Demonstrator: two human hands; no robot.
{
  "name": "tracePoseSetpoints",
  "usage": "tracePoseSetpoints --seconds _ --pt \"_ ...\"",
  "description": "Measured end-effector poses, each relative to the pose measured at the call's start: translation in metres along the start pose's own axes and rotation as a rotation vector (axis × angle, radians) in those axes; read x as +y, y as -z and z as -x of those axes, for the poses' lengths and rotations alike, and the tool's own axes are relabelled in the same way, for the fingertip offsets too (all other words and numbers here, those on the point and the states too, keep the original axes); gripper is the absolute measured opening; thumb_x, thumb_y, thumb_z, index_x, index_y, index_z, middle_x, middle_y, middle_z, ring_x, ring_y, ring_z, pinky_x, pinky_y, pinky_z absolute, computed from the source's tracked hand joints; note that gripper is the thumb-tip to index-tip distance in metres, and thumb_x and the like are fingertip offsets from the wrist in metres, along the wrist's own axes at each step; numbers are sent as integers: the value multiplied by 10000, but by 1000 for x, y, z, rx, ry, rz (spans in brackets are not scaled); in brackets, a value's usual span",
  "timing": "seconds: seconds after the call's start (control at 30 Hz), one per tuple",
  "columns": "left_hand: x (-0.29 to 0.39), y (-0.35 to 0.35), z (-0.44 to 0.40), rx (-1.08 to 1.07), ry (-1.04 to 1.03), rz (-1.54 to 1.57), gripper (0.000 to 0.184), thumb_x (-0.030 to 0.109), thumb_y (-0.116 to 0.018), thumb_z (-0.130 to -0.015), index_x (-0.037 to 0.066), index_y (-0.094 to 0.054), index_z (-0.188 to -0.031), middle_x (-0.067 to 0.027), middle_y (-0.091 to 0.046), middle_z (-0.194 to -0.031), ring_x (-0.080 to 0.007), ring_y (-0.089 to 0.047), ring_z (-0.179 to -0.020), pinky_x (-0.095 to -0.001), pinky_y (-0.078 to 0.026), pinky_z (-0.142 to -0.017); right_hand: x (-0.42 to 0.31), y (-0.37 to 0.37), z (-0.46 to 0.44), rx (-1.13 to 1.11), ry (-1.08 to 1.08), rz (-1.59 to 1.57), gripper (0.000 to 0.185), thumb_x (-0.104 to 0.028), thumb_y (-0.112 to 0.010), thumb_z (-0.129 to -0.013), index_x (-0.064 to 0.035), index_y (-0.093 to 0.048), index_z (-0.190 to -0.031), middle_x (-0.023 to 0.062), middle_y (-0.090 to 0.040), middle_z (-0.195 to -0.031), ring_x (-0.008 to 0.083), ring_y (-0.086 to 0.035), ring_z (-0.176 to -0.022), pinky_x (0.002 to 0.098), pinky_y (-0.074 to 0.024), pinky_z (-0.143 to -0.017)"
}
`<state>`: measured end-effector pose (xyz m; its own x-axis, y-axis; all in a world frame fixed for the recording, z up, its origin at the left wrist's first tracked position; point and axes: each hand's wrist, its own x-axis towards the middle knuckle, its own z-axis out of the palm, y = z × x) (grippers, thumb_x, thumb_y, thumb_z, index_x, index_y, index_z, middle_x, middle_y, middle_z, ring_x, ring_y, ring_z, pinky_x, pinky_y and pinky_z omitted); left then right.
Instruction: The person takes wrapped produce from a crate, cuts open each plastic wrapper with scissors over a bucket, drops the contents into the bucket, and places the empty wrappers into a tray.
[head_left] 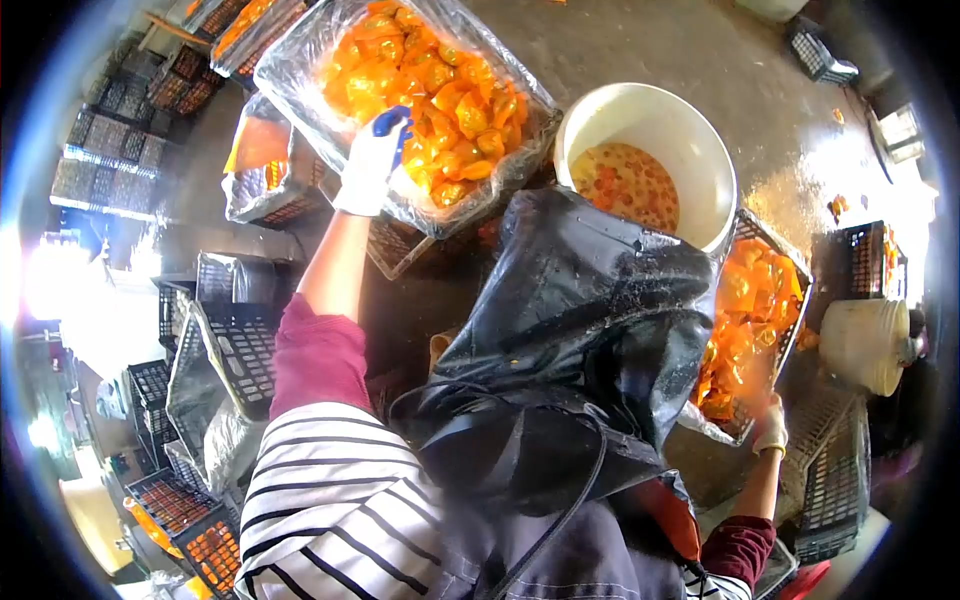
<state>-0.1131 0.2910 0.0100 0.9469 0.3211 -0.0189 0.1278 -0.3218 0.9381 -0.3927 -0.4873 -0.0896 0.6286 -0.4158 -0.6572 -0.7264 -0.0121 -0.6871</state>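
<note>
Over the near left edge of a plastic-lined crate, gloved left hand, with fingers part bent beside heaped glossy orange pieces. Just by the near corner of a second crate, half full of flatter orange chunks, gloved right hand. Too blurred to tell the right hand's opening, and impossible to tell any hold in either. Between both crates, a white bucket of cloudy liquid.
</note>
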Motion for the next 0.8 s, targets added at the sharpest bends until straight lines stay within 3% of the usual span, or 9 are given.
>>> tracePoseSetpoints --seconds 0.1,0.23,0.33,0.47,0.53,0.63,0.7,0.73,0.8 --pt "13 -36 13 -125 -92 -301 320 285 -556 -908 70 -598 -1142 -68 -662 -801 -163 -576 -598 -289 -451 -565 -50 -27 5 -7 185 -113 249 -204 -521 -950 -83 -522 -1167 20 -609 -955 132 -588 -858 266 -488 -750" --pt "-22 -104 -12 -190 -149 -664 648 552 -598 -791 9 -568 -1143 -193 -654 -972 -302 -644 -902 -412 -497 -791 -126 -93 -9 -84 817 279 374 -161 -513 -942 -94 -426 -1300 83 -570 -1163 190 -597 -996 312 -517 -814" --pt "-75 -168 -61 -201 97 -701 748 563 -622 -759 26 -495 -1264 -220 -586 -1178 -328 -577 -1097 -407 -458 -924 -185 -159 7 -55 996 377 377 -161 -467 -961 -89 -418 -1328 104 -558 -1211 209 -596 -1032 334 -520 -855" --pt "-45 -186 -56 -85 244 -903 656 508 -613 -801 57 -503 -1265 -180 -550 -1255 -294 -571 -1121 -376 -465 -913 -252 -233 48 -152 524 -18 519 -377 -471 -951 -70 -389 -1362 98 -578 -1170 191 -604 -966 265 -501 -733" --pt "-48 -176 -62 -192 278 -859 628 491 -615 -805 67 -513 -1256 -177 -567 -1231 -285 -573 -1119 -371 -468 -908 -261 -250 30 -220 535 -35 509 -372 -488 -945 -93 -397 -1361 78 -591 -1145 164 -601 -951 264 -501 -709" --pt "-52 -145 -54 -135 260 -601 478 447 -650 -791 88 -630 -1107 -129 -646 -1101 -239 -624 -1032 -344 -497 -850 -266 -272 13 -363 557 -87 488 -344 -507 -940 -92 -410 -1346 74 -579 -1155 181 -590 -995 293 -489 -799" --pt "-85 -127 -70 -188 505 156 402 351 -648 -813 70 -634 -1100 -163 -655 -1061 -261 -621 -1030 -356 -494 -840 -275 -300 25 -471 664 -126 420 -257 -490 -951 -45 -438 -1310 106 -537 -1217 231 -580 -1038 312 -475 -885" --pt "-81 -111 -54 -172 214 142 361 292 -643 -831 72 -617 -1117 -141 -648 -1074 -240 -619 -1020 -348 -497 -849 -287 -312 45 -521 507 -340 271 -122 -460 -957 -23 -523 -1202 87 -577 -1127 185 -570 -1035 298 -460 -925" --pt "-80 -102 -48 -12 430 1083 340 208 -635 -863 111 -568 -1182 -81 -613 -1145 -232 -608 -1011 -381 -497 -878 -291 -328 42 -559 557 -284 262 -67 -500 -929 -9 -534 -1183 100 -588 -1110 192 -592 -994 291 -487 -880"
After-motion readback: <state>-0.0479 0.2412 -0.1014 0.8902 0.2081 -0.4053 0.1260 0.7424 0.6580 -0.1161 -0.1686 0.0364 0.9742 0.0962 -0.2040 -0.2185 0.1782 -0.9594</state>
